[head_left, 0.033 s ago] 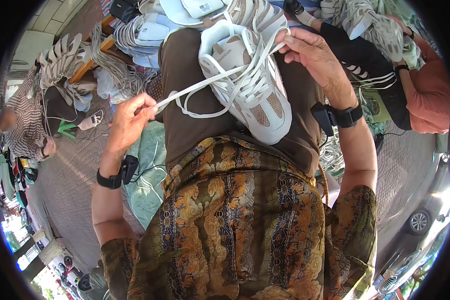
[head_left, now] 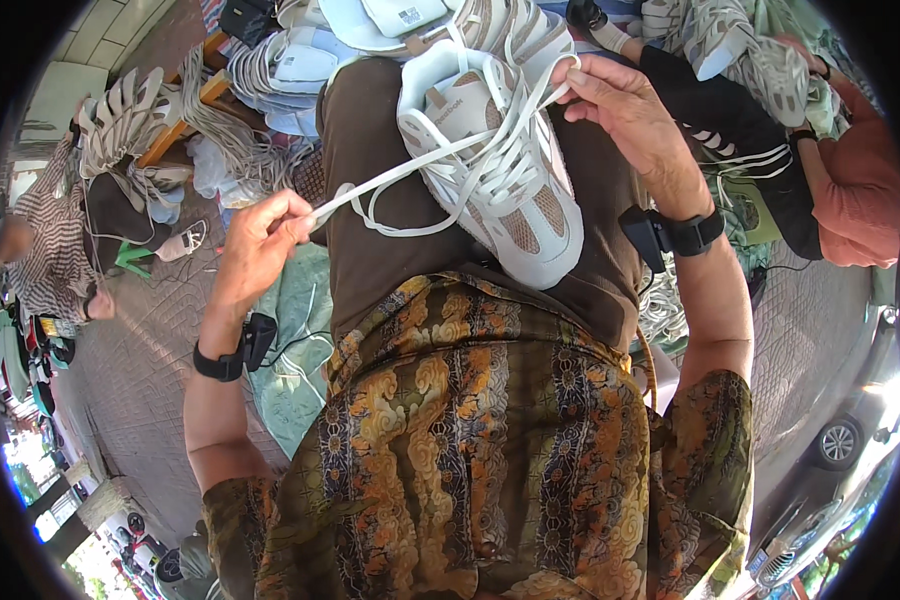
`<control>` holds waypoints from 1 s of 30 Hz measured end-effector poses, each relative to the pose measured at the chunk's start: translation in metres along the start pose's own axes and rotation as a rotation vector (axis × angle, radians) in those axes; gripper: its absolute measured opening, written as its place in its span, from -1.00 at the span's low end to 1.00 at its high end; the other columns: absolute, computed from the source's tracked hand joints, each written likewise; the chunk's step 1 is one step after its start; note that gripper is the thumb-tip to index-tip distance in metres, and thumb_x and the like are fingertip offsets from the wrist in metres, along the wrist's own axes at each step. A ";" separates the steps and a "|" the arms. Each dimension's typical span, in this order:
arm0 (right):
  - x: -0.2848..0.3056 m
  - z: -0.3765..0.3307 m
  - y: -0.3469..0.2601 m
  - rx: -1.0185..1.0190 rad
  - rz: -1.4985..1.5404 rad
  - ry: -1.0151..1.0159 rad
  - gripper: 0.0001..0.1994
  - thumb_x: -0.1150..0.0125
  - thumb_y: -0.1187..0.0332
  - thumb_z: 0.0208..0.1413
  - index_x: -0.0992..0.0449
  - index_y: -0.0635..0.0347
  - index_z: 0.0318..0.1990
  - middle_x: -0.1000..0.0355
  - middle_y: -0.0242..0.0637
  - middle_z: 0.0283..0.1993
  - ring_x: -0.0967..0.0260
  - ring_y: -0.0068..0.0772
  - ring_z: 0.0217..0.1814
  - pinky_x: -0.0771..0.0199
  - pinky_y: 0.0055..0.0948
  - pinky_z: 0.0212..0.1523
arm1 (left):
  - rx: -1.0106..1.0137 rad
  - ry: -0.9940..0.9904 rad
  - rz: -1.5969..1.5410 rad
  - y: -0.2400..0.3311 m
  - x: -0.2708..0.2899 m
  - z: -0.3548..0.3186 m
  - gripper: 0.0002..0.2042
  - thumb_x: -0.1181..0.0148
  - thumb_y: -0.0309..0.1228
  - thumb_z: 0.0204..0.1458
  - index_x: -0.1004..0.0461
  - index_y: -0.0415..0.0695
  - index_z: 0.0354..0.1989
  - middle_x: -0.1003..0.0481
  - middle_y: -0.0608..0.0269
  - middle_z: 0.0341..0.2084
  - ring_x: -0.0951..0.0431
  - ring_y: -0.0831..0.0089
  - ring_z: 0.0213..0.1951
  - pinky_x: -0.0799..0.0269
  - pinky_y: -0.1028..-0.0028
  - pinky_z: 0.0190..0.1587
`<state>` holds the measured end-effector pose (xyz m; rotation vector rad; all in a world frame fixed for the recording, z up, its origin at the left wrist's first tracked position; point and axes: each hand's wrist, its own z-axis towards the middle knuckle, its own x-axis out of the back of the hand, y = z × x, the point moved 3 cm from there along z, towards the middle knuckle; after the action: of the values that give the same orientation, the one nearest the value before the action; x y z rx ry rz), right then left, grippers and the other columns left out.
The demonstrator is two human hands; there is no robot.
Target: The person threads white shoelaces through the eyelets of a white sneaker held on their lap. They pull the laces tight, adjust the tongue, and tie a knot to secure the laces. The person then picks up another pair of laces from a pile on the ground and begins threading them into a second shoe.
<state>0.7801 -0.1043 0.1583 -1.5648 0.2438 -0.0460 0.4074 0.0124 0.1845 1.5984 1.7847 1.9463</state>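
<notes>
A white and beige sneaker (head_left: 515, 190) rests across my thighs, its toe pointing toward my body. White shoelace (head_left: 410, 165) is threaded over its tongue in loose crossings. Out to the left of the shoe, my left hand (head_left: 263, 240) pinches one stretch of lace, pulled straight across the opening. My right hand (head_left: 620, 105), beyond the shoe's right side, grips lace between thumb and forefinger. A slack loop of lace droops over my left thigh. Both hands are clear of the shoe's body.
Stacked pale shoe parts (head_left: 290, 75) lie beyond my knees, beside a bundle of laces (head_left: 225, 130). A person in a striped top (head_left: 45, 240) sits at left; another in a pink top (head_left: 860, 190) handles shoes at right. Green cloth (head_left: 295, 380) hangs by my left leg.
</notes>
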 end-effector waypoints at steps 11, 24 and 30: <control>-0.009 -0.001 0.006 0.064 0.348 -0.193 -0.56 0.15 0.11 0.33 -0.30 0.15 -0.58 -0.25 -0.43 -0.45 -0.23 -0.45 -0.24 -0.23 -0.37 0.02 | 0.007 -0.008 -0.002 -0.013 0.010 -0.007 -0.89 -0.14 -0.42 0.11 -0.44 -0.20 -0.39 -0.39 0.42 -0.62 -0.34 0.71 -0.58 -0.25 0.63 -0.53; -0.037 -0.005 0.001 0.121 -0.170 -0.094 -0.53 0.07 0.01 0.28 -0.36 0.23 -0.51 -0.33 -0.44 -0.36 -0.16 -0.61 -0.23 -0.17 -0.52 -0.03 | 0.101 0.241 0.351 -0.057 0.068 -0.056 -0.90 -0.09 -0.45 0.06 -0.39 -0.19 -0.44 -0.25 0.45 -0.65 -0.20 0.66 -0.55 -0.15 0.58 -0.50; -0.042 0.001 -0.002 0.155 -0.300 -0.208 -0.68 0.02 0.14 0.29 -0.41 0.24 -0.34 -0.35 -0.48 -0.33 -0.19 -0.65 -0.19 -0.20 -0.54 0.00 | 0.178 0.373 0.424 -0.161 0.119 -0.101 -0.99 -0.07 -0.56 0.01 -0.40 -0.20 -0.41 -0.30 0.20 -0.63 -0.28 0.52 -0.53 -0.26 0.48 -0.43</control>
<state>0.7391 -0.0958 0.1652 -1.4280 -0.1559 -0.1331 0.1922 0.0702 0.1575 1.9034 1.9127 2.4749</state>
